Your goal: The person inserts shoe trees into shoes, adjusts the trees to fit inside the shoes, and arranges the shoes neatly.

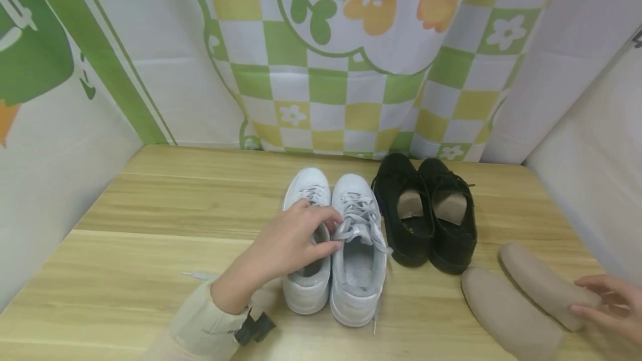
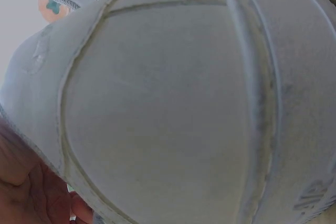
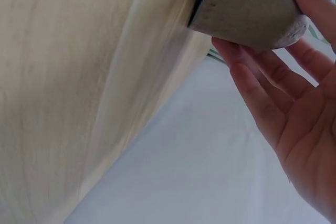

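Note:
A pair of white lace-up sneakers (image 1: 358,272) stands side by side, toes toward the curtain. My left hand (image 1: 288,241) lies over the left sneaker, fingers loosely bent, with thumb and forefinger apart at the edge of the right sneaker's laces. In the left wrist view, a white sneaker's heel (image 2: 163,103) fills most of the picture, the palm at its lower left. Thumb and fingers of my right hand (image 1: 614,305) pinch the near end of a beige shoe insert (image 1: 544,283). A second beige insert (image 1: 506,313) lies beside it on the wooden board.
Right of the sneakers stand black lace-up shoes (image 1: 453,241) with beige pieces inside. A loose lace end (image 1: 199,276) extends left of the sneakers on the wooden board (image 1: 175,199). A checked floral curtain (image 1: 326,88) hangs behind, and pale fabric walls rise at both sides.

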`<state>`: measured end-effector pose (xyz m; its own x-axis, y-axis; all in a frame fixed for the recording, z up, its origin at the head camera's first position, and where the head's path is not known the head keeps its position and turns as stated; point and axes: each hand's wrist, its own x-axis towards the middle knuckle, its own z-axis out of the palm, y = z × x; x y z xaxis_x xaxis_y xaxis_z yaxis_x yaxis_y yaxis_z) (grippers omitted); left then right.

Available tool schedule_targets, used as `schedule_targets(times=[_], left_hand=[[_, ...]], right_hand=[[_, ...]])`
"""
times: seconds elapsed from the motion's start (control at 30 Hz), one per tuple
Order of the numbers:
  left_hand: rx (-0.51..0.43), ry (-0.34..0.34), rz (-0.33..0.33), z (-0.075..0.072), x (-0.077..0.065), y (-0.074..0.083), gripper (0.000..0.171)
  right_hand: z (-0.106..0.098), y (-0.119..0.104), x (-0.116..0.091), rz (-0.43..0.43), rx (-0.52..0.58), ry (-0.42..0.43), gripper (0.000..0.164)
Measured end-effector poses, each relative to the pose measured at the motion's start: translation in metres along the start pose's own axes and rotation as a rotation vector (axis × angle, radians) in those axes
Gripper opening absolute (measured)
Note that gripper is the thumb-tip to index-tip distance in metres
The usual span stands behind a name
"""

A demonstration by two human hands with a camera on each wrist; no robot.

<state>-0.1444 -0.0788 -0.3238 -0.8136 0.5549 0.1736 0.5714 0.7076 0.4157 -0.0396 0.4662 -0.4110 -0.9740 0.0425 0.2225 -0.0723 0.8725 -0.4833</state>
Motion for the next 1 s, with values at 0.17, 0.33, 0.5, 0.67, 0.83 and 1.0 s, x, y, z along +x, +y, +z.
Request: schedule_targets(times=[0.17, 0.33, 0.5, 0.67, 0.83, 1.0], left_hand=[[-0.003, -0.001, -0.001, 0.000, 0.001, 0.000, 0.034], [-0.003, -0.003, 0.002, 0.000, 0.001, 0.000, 0.034], [-0.002, -0.002, 0.003, 0.000, 0.000, 0.000, 0.033], [-0.005, -0.001, -0.001, 0.000, 0.000, 0.001, 0.033], [-0.007, 0.000, -0.007, 0.000, 0.000, 0.001, 0.033], [-0.007, 0.003, 0.001, 0.001, 0.000, 0.000, 0.033]], right_hand=[[0.004, -0.007, 0.003, -0.099, 0.052, 0.117, 0.044], [0.007, -0.010, 0.005, -0.160, 0.134, 0.218, 0.053], [0.004, -0.013, 0.006, -0.129, 0.124, 0.271, 0.054], [0.001, -0.020, 0.006, -0.117, 0.113, 0.270, 0.055], [-0.003, -0.026, 0.008, -0.129, 0.109, 0.273, 0.056], [-0.009, -0.032, 0.011, -0.170, 0.103, 0.270, 0.063]])
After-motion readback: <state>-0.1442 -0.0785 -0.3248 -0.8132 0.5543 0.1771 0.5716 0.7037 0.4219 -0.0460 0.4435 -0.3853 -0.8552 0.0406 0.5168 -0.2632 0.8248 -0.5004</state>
